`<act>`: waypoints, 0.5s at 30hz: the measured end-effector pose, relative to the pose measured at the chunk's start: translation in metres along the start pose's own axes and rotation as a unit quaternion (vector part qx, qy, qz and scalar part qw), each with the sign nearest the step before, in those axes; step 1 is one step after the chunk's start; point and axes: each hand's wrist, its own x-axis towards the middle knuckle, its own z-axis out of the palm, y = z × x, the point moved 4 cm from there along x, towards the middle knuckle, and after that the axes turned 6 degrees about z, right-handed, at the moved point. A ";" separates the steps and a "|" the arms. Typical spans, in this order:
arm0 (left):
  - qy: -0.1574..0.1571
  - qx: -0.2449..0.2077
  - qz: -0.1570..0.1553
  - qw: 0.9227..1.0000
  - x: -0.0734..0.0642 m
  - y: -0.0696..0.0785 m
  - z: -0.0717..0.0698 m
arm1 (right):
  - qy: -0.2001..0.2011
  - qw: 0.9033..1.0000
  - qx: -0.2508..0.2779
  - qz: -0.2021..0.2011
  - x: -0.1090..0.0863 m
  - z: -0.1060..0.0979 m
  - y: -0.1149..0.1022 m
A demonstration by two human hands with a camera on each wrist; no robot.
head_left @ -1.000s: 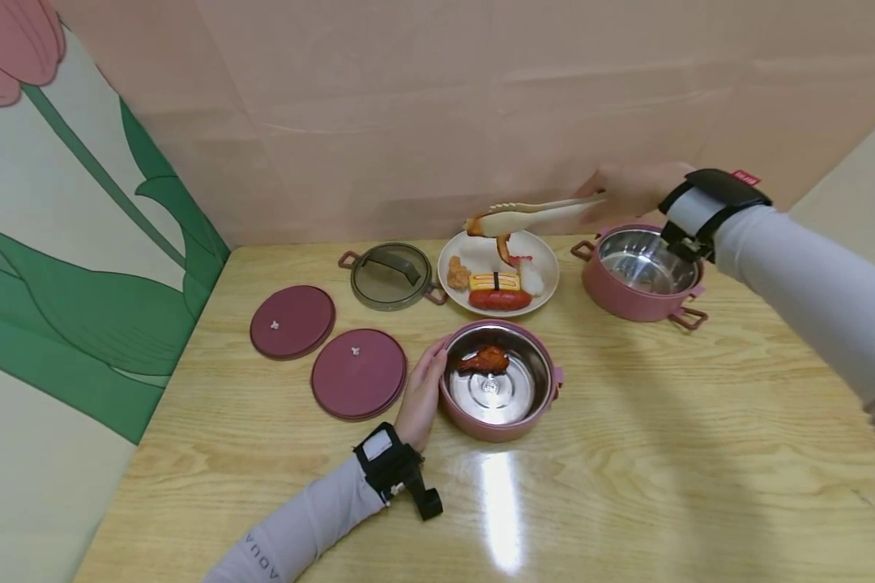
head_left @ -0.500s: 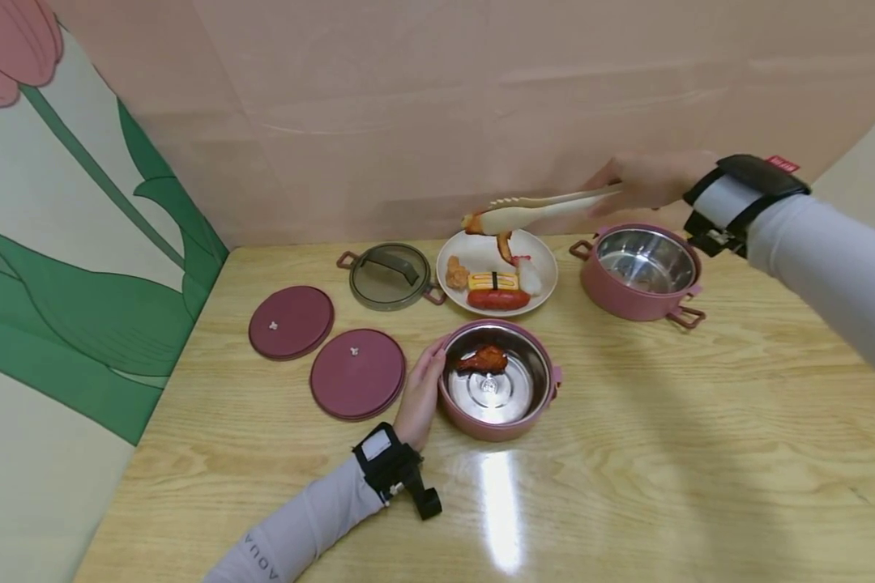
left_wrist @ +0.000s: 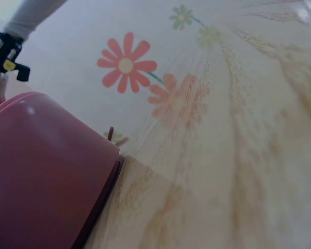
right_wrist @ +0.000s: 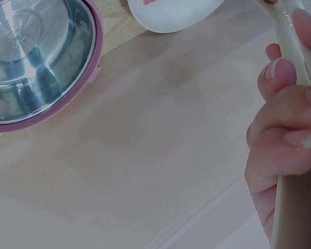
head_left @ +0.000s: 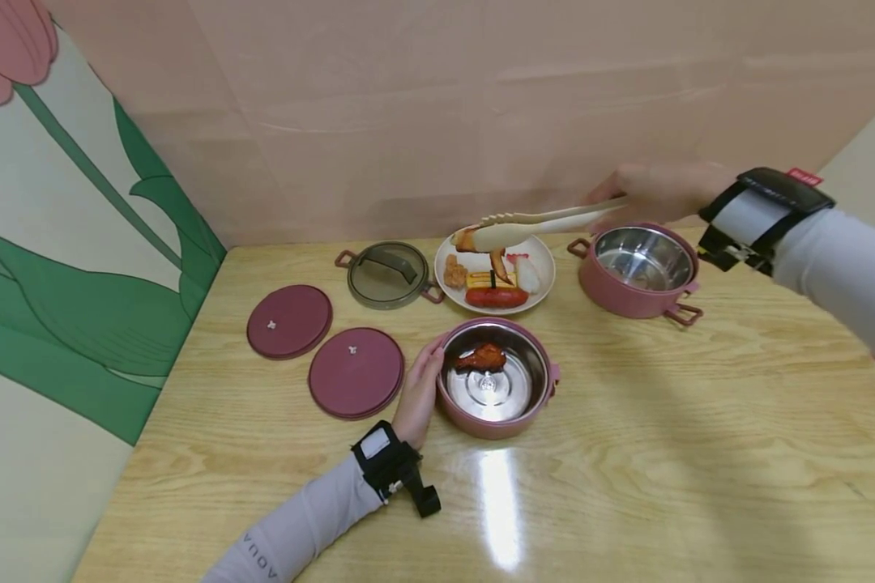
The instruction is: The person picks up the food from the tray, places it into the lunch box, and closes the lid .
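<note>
My left hand point(head_left: 419, 393) rests along the left outer wall of a pink pot point(head_left: 497, 429) with a steel inside. A brown chicken drumstick point(head_left: 483, 357) lies in that pot. Cream-coloured tongs point(head_left: 547, 224) are gripped by my right hand point(head_left: 652, 190), fingers curled round them in the right wrist view. Between the tongs' tips hangs a browned piece of food shaped like a chicken wing point(head_left: 499, 264), over the white plate point(head_left: 547, 285). On the plate lie a red sausage point(head_left: 496, 297), a fried nugget point(head_left: 454, 273), a yellow piece with a dark band and a white piece point(head_left: 528, 276).
A second pink pot point(head_left: 620, 300) with side handles stands at the right, below my right wrist. Two dark-red round lids point(head_left: 357, 374) and a glass lid point(head_left: 385, 287) with a black handle lie at the left. The wall covering rises behind the plate.
My right hand has shifted right, then slightly down, and the tongs' tips have come left and lower with the wing-shaped piece. My left hand and the near pot stay in place.
</note>
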 end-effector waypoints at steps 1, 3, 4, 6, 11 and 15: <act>0.001 -0.001 -0.001 1.000 0.000 0.000 0.000 | 0.003 1.000 -0.001 -0.007 -0.002 0.000 0.000; 0.001 -0.002 0.000 1.000 0.000 0.001 0.000 | 0.009 1.000 -0.003 -0.022 -0.005 0.000 0.000; 0.000 -0.003 0.001 1.000 0.000 0.001 0.001 | 0.011 1.000 -0.003 -0.028 -0.006 0.000 0.001; 0.000 -0.005 0.000 1.000 0.001 0.001 0.001 | 0.011 0.999 0.005 -0.033 -0.010 0.001 0.001; -0.002 0.001 0.001 1.000 0.002 0.001 0.000 | 0.019 0.998 0.017 -0.049 -0.017 0.003 0.001; -0.002 0.004 0.003 1.000 0.002 0.001 0.000 | 0.027 0.998 0.012 -0.060 -0.023 0.006 0.001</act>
